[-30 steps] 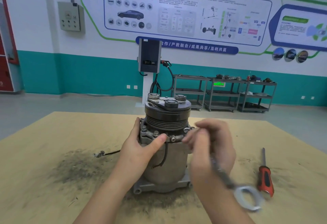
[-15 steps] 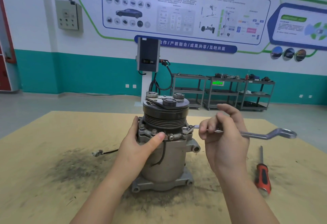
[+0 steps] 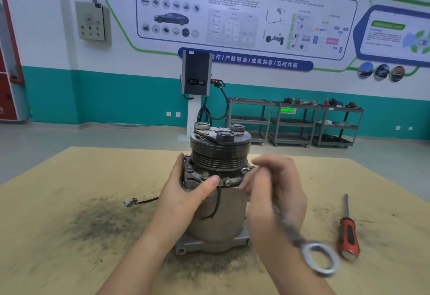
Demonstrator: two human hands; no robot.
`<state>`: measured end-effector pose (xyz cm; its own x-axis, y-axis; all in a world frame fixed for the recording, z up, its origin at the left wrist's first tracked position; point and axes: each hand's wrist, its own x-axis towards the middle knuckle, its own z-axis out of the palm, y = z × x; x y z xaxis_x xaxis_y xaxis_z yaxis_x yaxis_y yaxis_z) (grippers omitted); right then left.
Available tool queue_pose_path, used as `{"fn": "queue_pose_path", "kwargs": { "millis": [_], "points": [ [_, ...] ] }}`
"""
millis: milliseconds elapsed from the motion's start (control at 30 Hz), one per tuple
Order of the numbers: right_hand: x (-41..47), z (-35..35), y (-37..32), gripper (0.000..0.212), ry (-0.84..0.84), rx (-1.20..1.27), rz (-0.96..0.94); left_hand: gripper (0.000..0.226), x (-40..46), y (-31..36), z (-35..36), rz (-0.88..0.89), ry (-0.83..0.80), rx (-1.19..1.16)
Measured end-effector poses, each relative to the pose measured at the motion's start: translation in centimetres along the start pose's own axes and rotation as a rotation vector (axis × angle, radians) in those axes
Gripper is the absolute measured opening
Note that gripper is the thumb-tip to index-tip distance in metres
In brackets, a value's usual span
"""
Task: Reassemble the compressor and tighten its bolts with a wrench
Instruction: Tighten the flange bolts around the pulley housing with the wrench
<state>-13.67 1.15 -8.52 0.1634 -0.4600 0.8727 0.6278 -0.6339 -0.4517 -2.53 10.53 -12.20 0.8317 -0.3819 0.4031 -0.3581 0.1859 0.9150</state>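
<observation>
Half a second ago the wrench (image 3: 300, 234) stuck out level to the right of the compressor; now it has swung round so its ring end hangs low and toward the viewer, blurred with motion.

The compressor (image 3: 218, 201) stands upright on its flanged base near the middle of a tan table (image 3: 58, 236). It has a grey metal cylindrical body with a black grooved pulley (image 3: 220, 155) on top. Around the flange below the pulley sit several bolts (image 3: 227, 182). It looks heavy, rigid and stable on its base. The bare metal may be oily, so the ribbed flange and mounting ears probably offer a surer hold than the smooth barrel.

The left hand (image 3: 186, 192) grips the compressor's upper left side, fingers wrapped behind the flange and thumb pressed across the front. That looks like a sound place to brace it against turning.

The right hand (image 3: 274, 190) is curled around the wrench shaft, close to the compressor's right side. The working end is hidden behind the fingers, so whether it sits on a bolt cannot be told.

A thin black wire (image 3: 144, 200) trails from the body to the left across the table. A red-handled screwdriver (image 3: 347, 231) lies to the right, well apart. Dark grit smudges the table around the base.
</observation>
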Motion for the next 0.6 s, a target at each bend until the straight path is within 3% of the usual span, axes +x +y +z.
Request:
{"fn": "queue_pose_path", "kwargs": {
  "millis": [67, 200, 367, 600],
  "points": [
    [-0.1, 0.0, -0.5, 0.014, -0.079, -0.129, -0.055, 0.125, 0.1, 0.0, 0.1, 0.000, -0.003, -0.004],
    [1.7, -1.1, -0.9, 0.015, 0.037, 0.148, -0.014, 0.127, -0.1, 0.1, 0.0, -0.010, -0.002, 0.017],
    [3.5, -2.4, 0.4, 0.023, 0.121, 0.528, 0.457, 0.123, -0.3, 0.6, 0.0, -0.011, 0.004, 0.058],
    [4.7, -2.8, 1.7, 0.023, 0.116, 0.778, 0.776, 0.122, -0.6, 0.9, 0.2, -0.025, 0.016, 0.067]
  ]
}}
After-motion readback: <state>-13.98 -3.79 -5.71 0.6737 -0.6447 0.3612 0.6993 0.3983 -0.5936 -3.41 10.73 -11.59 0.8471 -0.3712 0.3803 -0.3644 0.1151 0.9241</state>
